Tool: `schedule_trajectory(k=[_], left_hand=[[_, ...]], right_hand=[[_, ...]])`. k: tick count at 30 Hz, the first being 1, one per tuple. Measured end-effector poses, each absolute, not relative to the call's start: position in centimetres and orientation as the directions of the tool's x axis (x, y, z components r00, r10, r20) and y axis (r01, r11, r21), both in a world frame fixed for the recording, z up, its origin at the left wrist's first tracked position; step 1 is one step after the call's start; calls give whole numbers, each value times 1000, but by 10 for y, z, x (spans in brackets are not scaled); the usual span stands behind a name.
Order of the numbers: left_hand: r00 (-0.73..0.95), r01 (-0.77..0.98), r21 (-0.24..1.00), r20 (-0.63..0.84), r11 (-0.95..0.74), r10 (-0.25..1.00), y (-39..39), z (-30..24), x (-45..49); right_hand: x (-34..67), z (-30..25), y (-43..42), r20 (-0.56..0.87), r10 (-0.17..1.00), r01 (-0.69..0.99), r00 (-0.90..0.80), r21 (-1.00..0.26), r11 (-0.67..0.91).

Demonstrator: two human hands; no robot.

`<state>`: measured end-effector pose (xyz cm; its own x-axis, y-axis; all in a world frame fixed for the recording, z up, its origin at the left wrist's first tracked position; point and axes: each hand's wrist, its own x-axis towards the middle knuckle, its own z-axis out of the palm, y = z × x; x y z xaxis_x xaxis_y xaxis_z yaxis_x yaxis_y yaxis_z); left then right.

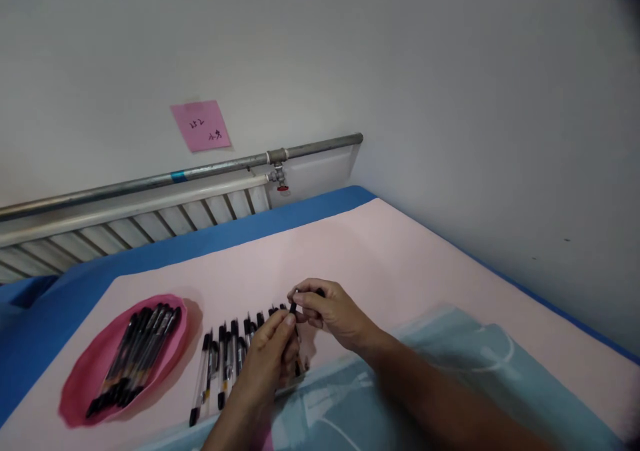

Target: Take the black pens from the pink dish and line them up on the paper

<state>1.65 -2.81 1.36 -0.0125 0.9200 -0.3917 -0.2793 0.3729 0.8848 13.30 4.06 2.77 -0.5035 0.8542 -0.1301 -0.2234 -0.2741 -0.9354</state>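
Note:
My left hand (pixel 267 361) and my right hand (pixel 327 311) meet above a row of black-capped pens (pixel 225 364) lying on the pink table cover (pixel 400 264). Both hands pinch a small black pen part (pixel 293 308) between their fingertips; I cannot tell if it is a cap or a pen tip. The left hand's fingers are curled, and a pen body seems to run down under them. A pink oval dish (pixel 80 384) to the left holds several black pens (pixel 135 357).
A blue table edge (pixel 150 254) runs behind the pink cover. A light blue translucent sheet (pixel 465 371) lies under my right forearm. A radiator with a metal pipe (pixel 200 171) and a pink sticky note (pixel 201 125) are on the wall.

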Motion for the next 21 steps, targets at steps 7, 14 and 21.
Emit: schedule_trajectory(k=[7,14,21], left_hand=[[4,-292,883,-384,369,923,-28,12,10],[284,-500,686,-446,528,849,-29,16,-6],[547,-592,465,-369,659,751,-32,17,-15]], right_hand=[[127,25,39,-134,894,-189,-428,-954,-234],[129,27,37,-140,832,-331,-537,-872,-361],[130,32,37,-52,826,-406,-561,-852,-330]])
